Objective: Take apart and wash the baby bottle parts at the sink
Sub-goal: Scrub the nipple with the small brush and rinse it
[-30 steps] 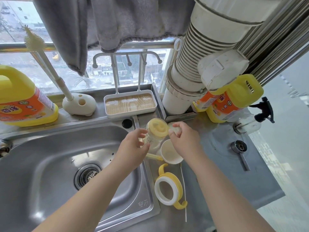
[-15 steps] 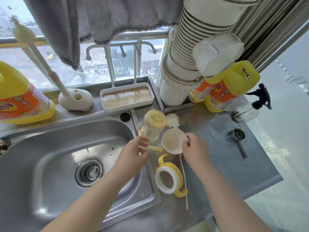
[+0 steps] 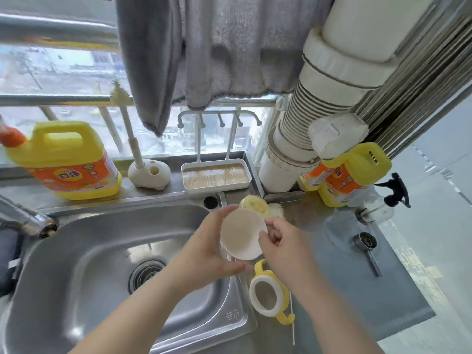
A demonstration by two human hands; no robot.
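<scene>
Both hands together on the white cap [image 3: 241, 237], held over the sink's [image 3: 102, 251] right rim: left hand [image 3: 204, 254] cups it, right hand [image 3: 281, 241] pinches its edge (bottle [image 3: 254, 204] just beyond). Step: disassembly. Next, probably rinsing; needs the tap [image 3: 23, 218].

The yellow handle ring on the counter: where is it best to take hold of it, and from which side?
Grip the handle ring by its near yellow handle, coming from above. The ring lies flat on the counter, and that handle sticks out free, away from both hands.
</scene>
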